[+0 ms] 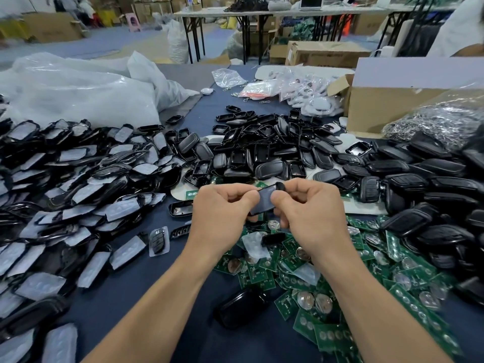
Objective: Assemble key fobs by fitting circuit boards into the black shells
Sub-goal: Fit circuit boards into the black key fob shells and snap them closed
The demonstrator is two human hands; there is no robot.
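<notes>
Both hands met over the middle of the worktop (pixel 131 297), sharing one black shell (pixel 264 203). The left hand (pixel 222 213) had its fingers (pixel 243 192) curled round the shell's left end, and the right hand (pixel 306 208) pinched the right end between thumb and curled fingers. The shell was held tilted, clear of the cloth, just above the far edge of a heap of green circuit boards (pixel 301 279). Whether a board already sat inside it could not be told. A pile of empty shells (pixel 262 148) lay just beyond the hands, and a wider spread of film-covered shells (pixel 65 179) filled the left side. More dark fobs (pixel 424 195) were stacked on the right. A cardboard box (pixel 379 106) stood at the far right, and plastic bags (pixel 78 87) lay at the far left.
</notes>
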